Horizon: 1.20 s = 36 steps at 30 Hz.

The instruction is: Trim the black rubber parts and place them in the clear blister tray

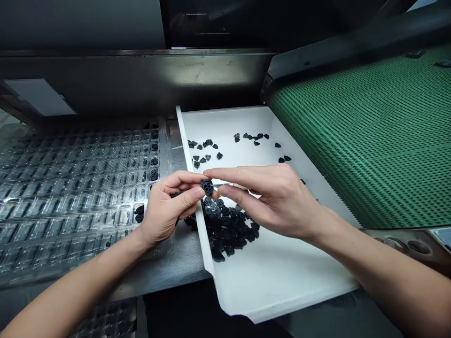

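A small black plastic part (206, 187) with a round, spoked face is held up over the left rim of the white tray (282, 277). My left hand (172, 202) pinches it between thumb and forefinger. From the right, my right hand (271, 197) closes its forefinger and thumb about the upper and right side of the same part. Some of the contact there is hidden. Just below both hands lies a heap of similar black parts (229, 230) in the tray.
Clear plastic blister trays (77, 188) cover the left side, with black parts in some pockets of the right column. More black pieces (257, 137) lie scattered toward the white tray's far end. A green perforated conveyor belt (373, 136) runs along the right. A metal wall (141, 84) stands behind.
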Tool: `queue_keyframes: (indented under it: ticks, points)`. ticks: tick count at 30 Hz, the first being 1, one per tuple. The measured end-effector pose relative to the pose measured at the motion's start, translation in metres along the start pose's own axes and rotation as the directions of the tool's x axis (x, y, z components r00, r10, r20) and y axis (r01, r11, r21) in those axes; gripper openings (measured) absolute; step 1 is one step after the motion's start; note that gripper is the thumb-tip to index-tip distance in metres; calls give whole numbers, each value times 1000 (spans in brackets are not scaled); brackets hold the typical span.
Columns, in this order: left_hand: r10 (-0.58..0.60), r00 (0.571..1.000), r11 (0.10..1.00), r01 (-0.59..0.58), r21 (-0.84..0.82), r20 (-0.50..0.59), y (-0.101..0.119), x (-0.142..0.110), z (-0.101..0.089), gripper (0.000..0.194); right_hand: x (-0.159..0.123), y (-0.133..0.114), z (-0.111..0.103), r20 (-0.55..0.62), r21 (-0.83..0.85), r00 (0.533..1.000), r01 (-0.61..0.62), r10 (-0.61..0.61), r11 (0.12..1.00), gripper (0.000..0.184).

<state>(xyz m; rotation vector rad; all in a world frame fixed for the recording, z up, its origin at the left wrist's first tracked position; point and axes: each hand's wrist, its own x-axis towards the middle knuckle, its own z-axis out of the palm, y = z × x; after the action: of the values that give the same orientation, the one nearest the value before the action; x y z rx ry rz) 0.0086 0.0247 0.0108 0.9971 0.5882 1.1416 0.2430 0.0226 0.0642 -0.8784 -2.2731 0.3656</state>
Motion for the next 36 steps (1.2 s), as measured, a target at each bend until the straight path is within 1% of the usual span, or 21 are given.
queue_keyframes:
  ticks: [4, 7, 11, 12, 14, 16, 17, 21, 23, 25, 27, 30, 33, 36]
  points:
    - [-19, 1000, 1000, 19, 10, 10, 2, 0, 2, 19, 2, -2, 1, -56, -8, 998, 11, -11, 1000, 27]
    - [-38, 999, 999, 38, 28, 2, 3, -1, 3, 18, 2, -3, 3, -83, 49, 996, -40, 44, 998, 28]
    - [-46, 999, 998, 45, 55, 17, 2, -2, 3, 17, 0, -4, 6, -61, 145, 991, -108, 118, 983, 36]
    - [-51, 998, 997, 49, 67, 25, 2, -2, 3, 17, 1, -5, 7, -46, 164, 990, -125, 134, 978, 34]
    - [-56, 997, 994, 52, 92, 44, 3, -2, 4, 20, 1, -8, 6, -18, 185, 985, -164, 170, 969, 22]
    - [-50, 997, 994, 44, 97, 64, 4, -2, 5, 24, 2, -10, 5, -17, 175, 978, -200, 206, 964, 10]
    - [-51, 996, 995, 45, 90, 75, 5, -2, 6, 26, 3, -11, 4, -31, 160, 974, -217, 225, 963, 7]
    - [-56, 992, 998, 52, 39, 109, 8, -1, 6, 29, 2, -10, 2, -87, 96, 952, -286, 294, 954, 10]
    - [0, 991, 1000, -5, 30, 137, 8, -1, 5, 27, 2, -9, 1, -61, 89, 948, -306, 312, 948, 15]
    - [65, 983, 997, -71, 32, 169, 7, -2, 4, 26, 2, -10, 0, -10, 109, 952, -302, 305, 947, 19]
    - [90, 979, 994, -100, 49, 182, 6, -3, 3, 27, 3, -11, 0, 4, 123, 961, -275, 276, 954, 16]
    - [79, 981, 993, -93, 72, 177, 4, -3, 3, 31, 4, -12, 0, 7, 115, 977, -215, 215, 970, 10]
    - [60, 979, 992, -80, 96, 193, 5, -3, 3, 30, 6, -11, -1, 63, 76, 981, -189, 184, 979, 13]
    - [48, 976, 981, -86, 172, 211, 7, -3, 1, 22, 7, -9, -1, 124, 58, 977, -180, 172, 982, 16]
